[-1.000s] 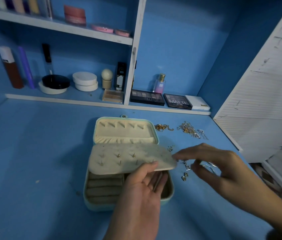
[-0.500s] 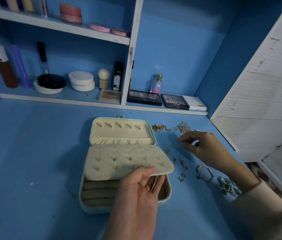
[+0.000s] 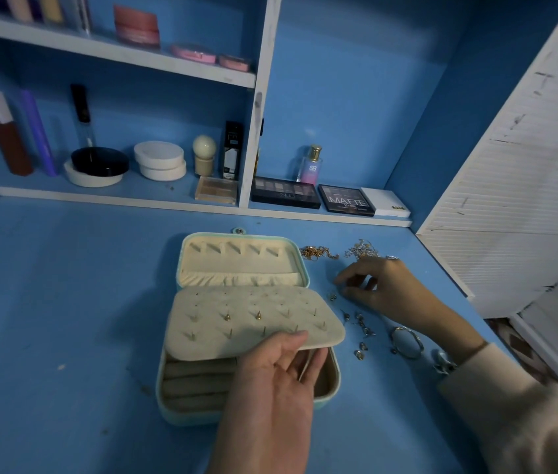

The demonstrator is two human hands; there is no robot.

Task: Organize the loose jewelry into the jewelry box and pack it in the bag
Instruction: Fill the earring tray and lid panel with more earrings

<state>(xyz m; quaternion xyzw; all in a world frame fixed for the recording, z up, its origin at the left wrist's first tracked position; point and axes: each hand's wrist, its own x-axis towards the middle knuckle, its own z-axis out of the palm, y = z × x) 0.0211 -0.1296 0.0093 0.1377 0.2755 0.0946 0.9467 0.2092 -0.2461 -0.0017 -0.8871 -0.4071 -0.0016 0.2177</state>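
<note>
A pale green jewelry box (image 3: 172, 410) lies open on the blue desk, its cream lid (image 3: 241, 260) tipped back. My left hand (image 3: 279, 367) holds the cream earring panel (image 3: 253, 318) by its near edge, lifted over the box's ring rolls; several studs stick through the panel. Right of the box, my right hand (image 3: 378, 289) hovers with curled fingers over small loose earrings (image 3: 361, 325); whether it pinches one I cannot tell. A gold chain (image 3: 317, 252) and a silver chain (image 3: 361, 248) lie beyond it. A ring-shaped bangle (image 3: 407, 342) sits near my wrist. No bag is in view.
Cosmetics line the back shelf (image 3: 116, 196): bottles, round compacts, eyeshadow palettes (image 3: 284, 193) and a perfume bottle (image 3: 312, 165). A white slatted door (image 3: 527, 186) closes off the right side. A silver ornament (image 3: 442, 359) lies by my right sleeve.
My right hand moved from beside the panel's right corner away to the loose earrings farther back on the desk. My left hand kept hold of the panel.
</note>
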